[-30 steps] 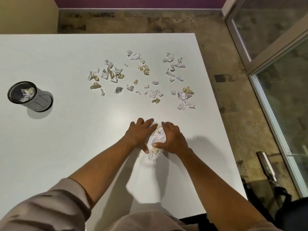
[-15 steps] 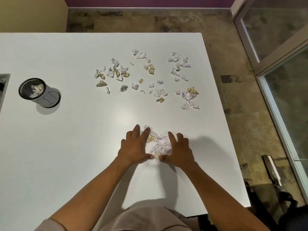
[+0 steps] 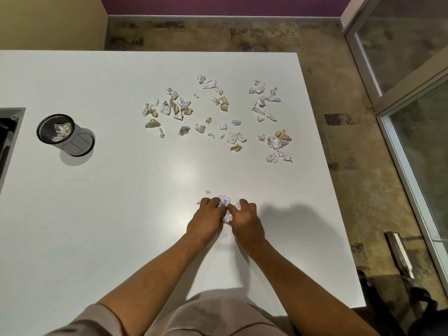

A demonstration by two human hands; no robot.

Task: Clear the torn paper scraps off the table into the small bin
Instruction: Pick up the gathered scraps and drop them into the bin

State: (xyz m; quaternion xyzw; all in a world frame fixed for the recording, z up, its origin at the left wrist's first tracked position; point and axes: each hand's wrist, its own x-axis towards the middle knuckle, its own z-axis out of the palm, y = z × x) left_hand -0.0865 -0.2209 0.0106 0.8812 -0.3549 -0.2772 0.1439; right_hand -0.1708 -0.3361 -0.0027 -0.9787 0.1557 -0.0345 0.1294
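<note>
Already the small bin (image 3: 65, 135) (far left on the table (image 3: 97, 214)) holds crumpled scraps, while left hand (image 3: 205, 221) and right hand (image 3: 244, 221) clutch a gathered wad (image 3: 225, 202); loose scraps (image 3: 218, 112) lie beyond.

Both hands (image 3: 226, 220) grip gathered scraps (image 3: 225, 201) on table (image 3: 97, 214).

White and tan paper scraps (image 3: 213, 117) on a white table (image 3: 97, 214); black-rimmed grey bin (image 3: 65, 135); purple wall (image 3: 218, 4)
</note>
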